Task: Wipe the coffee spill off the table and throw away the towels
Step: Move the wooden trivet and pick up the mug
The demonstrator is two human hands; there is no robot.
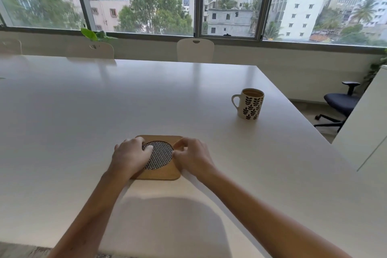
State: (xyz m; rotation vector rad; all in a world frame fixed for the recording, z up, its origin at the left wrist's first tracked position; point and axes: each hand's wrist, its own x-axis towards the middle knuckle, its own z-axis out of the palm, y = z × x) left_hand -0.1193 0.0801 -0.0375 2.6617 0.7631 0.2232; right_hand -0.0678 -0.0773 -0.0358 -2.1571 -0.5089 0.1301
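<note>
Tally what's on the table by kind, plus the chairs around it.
Mug: 1
Wooden coaster: 1
Hands, left and right, on the coaster: 2
Chairs: 4
Towels: 0
Total: 8

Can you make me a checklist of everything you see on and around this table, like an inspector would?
Surface: white table, no spill seen.
Job's things: mug upright, with coffee in it, standing far right; no towels seen.
Clutter: wooden coaster with a patterned round middle, lying flat near the front edge.
Grippers: left hand and right hand both rest on the coaster, fingers curled.
Cables: nothing seen.
Surroundings: windows, white chairs along the far side, office chair at the right.
</note>
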